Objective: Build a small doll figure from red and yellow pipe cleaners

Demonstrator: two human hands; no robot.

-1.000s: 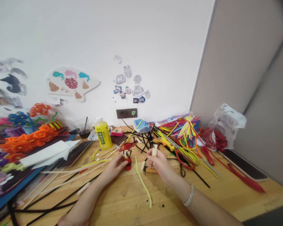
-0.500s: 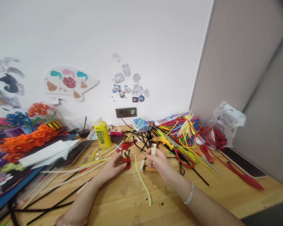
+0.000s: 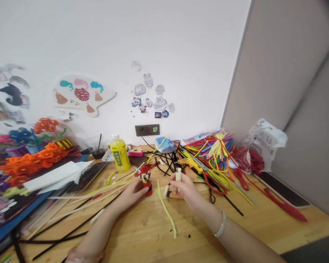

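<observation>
My left hand [image 3: 131,196] pinches the red base of a small red figure [image 3: 146,180] made of pipe cleaners, which stands upright on the wooden table [image 3: 142,233]. My right hand [image 3: 186,190] is closed around a small cream lighter [image 3: 178,174], held upright just right of the figure. A yellow-green pipe cleaner [image 3: 166,211] lies on the table between my two hands. An orange lighter [image 3: 173,195] lies under my right hand.
A yellow bottle [image 3: 120,155] stands behind the figure. A heap of coloured pipe cleaners [image 3: 212,153], a yellow glue gun [image 3: 190,164] and red-handled scissors [image 3: 212,182] lie at the right. Orange pipe-cleaner flowers [image 3: 34,160] and white sheets [image 3: 55,177] fill the left. A plastic bag [image 3: 263,140] sits far right.
Both hands stay where they were, on the figure and the lighter; the view has shifted slightly.
</observation>
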